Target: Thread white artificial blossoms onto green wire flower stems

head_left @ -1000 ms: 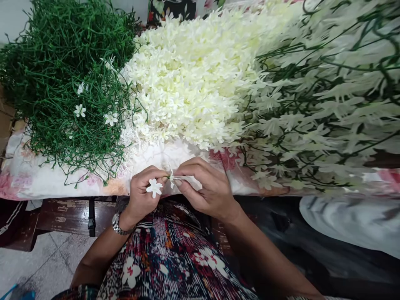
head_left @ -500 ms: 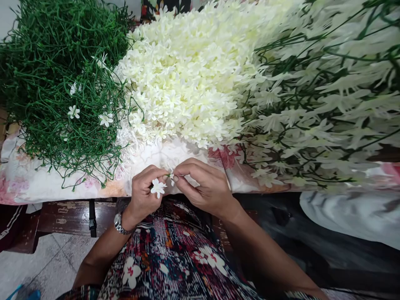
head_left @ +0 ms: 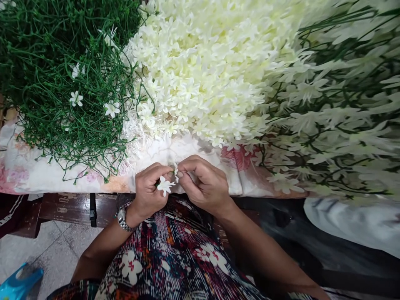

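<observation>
Both hands meet just past the near edge of the cloth-covered table. My left hand [head_left: 151, 189] is closed in a pinch on a green plastic flower stem, mostly hidden by the fingers. A white artificial flower [head_left: 165, 186] on it sticks out below the thumb. My right hand [head_left: 204, 183] pinches a small white flower piece [head_left: 176, 171] against the stem's tip, thumb and forefinger nearly touching the left fingertips. Beyond the hands lies a heap of loose white blossoms [head_left: 200, 83]. Thin white stamens [head_left: 133, 129] lie at its left edge.
A tall pile of green plastic stems [head_left: 68, 79] covers the table's left, with a few white flowers on it. Stems bearing white flowers [head_left: 318, 125] fill the right side. The flowered cloth [head_left: 62, 185] runs along the front edge. A blue object [head_left: 21, 283] is on the floor.
The view has shifted, so the piles appear larger and slightly displaced. Both hands keep their pinch; the white flower at my left hand has turned to face more sideways.
</observation>
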Tool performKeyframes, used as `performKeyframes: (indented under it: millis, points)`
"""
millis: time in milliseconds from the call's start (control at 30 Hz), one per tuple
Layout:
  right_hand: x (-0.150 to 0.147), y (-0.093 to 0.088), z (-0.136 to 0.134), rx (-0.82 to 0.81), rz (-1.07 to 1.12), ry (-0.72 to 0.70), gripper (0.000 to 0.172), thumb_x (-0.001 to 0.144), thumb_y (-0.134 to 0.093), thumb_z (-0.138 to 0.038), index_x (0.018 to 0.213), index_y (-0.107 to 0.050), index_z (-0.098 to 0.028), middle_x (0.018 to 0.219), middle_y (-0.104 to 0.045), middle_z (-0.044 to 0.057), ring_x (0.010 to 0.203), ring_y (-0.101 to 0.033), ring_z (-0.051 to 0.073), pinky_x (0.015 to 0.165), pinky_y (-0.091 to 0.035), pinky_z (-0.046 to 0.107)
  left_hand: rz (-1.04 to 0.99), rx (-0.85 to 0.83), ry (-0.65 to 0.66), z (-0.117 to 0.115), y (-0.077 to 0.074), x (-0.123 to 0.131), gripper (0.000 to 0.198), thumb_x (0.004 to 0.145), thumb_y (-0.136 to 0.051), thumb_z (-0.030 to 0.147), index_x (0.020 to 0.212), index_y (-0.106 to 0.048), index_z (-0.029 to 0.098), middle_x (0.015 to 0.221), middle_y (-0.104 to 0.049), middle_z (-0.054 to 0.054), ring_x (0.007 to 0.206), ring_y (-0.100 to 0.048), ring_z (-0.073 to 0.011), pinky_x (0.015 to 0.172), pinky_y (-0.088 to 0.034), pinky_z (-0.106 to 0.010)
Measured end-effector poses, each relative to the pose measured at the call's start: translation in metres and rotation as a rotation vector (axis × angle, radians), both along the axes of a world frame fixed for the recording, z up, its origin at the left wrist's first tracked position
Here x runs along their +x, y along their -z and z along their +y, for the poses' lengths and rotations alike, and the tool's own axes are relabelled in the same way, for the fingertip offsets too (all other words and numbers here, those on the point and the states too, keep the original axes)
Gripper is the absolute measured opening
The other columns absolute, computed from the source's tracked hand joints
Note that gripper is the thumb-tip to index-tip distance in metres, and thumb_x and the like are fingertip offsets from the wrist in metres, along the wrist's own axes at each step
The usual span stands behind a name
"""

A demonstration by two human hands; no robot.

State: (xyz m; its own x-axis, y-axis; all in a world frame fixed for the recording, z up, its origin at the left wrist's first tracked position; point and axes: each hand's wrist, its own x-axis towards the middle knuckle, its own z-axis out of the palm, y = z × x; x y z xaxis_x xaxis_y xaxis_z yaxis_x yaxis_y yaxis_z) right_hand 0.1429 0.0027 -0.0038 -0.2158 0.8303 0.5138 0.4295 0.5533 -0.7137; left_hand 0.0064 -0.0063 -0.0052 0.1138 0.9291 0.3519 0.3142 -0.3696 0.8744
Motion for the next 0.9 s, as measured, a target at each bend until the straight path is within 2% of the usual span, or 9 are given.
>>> performKeyframes:
  millis: [333,567,733,900]
  points:
    - [-0.003,0.004,-0.001,0.03,-0.012,0.014,0.01,0.075,-0.048,-0.008,0.078,-0.049,-0.017,0.065,-0.051,0.0,0.062,-0.05,0.01,0.055,-0.042,0.023,-0.005,-0.029,-0.006,0.0,0.001,0.0,0.011,0.071,-0.049,0.009,0.072,-0.058,0.015,0.059,-0.052,0.002,0.054,-0.045,-0.008,0.051,-0.037,-0.02]
    - [0.014,-0.014,0.001,-0.126,0.031,-0.095,0.01,0.076,-0.052,-0.014,0.085,-0.054,-0.017,0.073,-0.057,0.002,0.068,-0.054,0.01,0.06,-0.044,0.024,-0.163,-0.194,0.049,0.002,-0.003,-0.004,0.01,0.076,-0.051,0.017,0.074,-0.061,0.015,0.06,-0.051,0.002,0.053,-0.044,-0.0069,0.049,-0.035,-0.019]
    - [0.019,-0.023,0.001,-0.111,0.009,-0.095,0.014,0.075,-0.054,-0.018,0.088,-0.054,-0.017,0.077,-0.058,0.003,0.071,-0.055,0.012,0.062,-0.045,0.027,-0.201,-0.21,0.064,0.003,0.002,-0.007,0.012,0.077,-0.052,0.022,0.074,-0.062,0.015,0.059,-0.05,0.002,0.053,-0.045,-0.0075,0.049,-0.035,-0.02]
    - [0.015,-0.025,0.002,-0.017,-0.073,-0.092,0.011,0.074,-0.054,-0.014,0.085,-0.054,-0.017,0.074,-0.058,0.003,0.07,-0.054,0.012,0.061,-0.045,0.027,-0.195,-0.203,0.082,0.004,0.001,-0.007,0.012,0.077,-0.052,0.021,0.073,-0.061,0.015,0.057,-0.049,0.002,0.052,-0.044,-0.0073,0.049,-0.035,-0.019]
